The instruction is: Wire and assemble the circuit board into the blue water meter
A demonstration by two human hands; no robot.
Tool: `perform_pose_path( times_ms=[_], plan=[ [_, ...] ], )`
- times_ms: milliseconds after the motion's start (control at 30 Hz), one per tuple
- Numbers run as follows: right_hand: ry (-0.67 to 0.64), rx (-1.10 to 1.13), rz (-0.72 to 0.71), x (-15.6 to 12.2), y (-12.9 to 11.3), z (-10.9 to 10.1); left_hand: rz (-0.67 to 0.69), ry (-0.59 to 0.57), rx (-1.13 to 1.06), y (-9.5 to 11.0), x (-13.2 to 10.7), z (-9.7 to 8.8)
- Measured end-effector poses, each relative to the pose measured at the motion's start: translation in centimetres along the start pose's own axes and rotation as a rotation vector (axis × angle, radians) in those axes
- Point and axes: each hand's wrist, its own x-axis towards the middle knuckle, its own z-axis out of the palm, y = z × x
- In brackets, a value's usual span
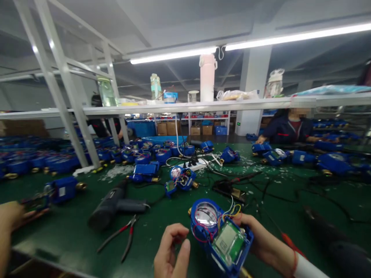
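My right hand (257, 237) grips a blue water meter (199, 227) by its right side, tilted toward me above the green table. The meter has a round glass dial, an exposed green circuit board with a small display, and loose red, yellow and white wires. Just left of the meter is my left hand (173, 251), its fingers bent and the thumb apart from them, with nothing between. It does not appear to touch the meter. Pliers with red handles (130, 231) lie spread on the table, left of my left hand.
A heat gun (116, 206) lies left of centre. Beyond the held meter are another opened meter (181, 177), a white power strip (197, 165) and black cables. At far left a co-worker's hand (11, 216) reaches in. Another person (290, 125) sits across the table, under a shelf (179, 110).
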Motion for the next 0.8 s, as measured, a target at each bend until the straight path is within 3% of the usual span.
perform_pose_path(
  times_ms=[133, 300, 400, 633, 733, 800],
  plan=[
    [-0.232, -0.208, 0.018, 0.9, 1.1, 0.9, -0.053, 0.008, 0.123, 0.0, -0.9, -2.9],
    [-0.596, -0.569, 0.037, 3.3, -2.3, 1.2, -0.117, -0.095, 0.248, -0.6, -1.2, -4.0],
    [-0.708, -0.716, 0.006, 4.3, -3.7, 1.3, -0.092, -0.178, 0.338, -0.9, -1.1, -3.8],
    [-0.710, -0.792, -0.130, 4.9, -3.5, 0.6, -0.096, -0.560, 0.399, -2.2, -0.7, -2.3],
    [-0.597, -0.821, -0.221, 4.7, -3.7, 0.0, -0.102, -0.532, 0.442, -2.6, -0.7, -1.7],
    [-0.427, -0.842, -0.318, 4.0, -3.8, -0.6, -0.095, -0.479, 0.451, -2.7, -0.9, -1.3]
  ],
)
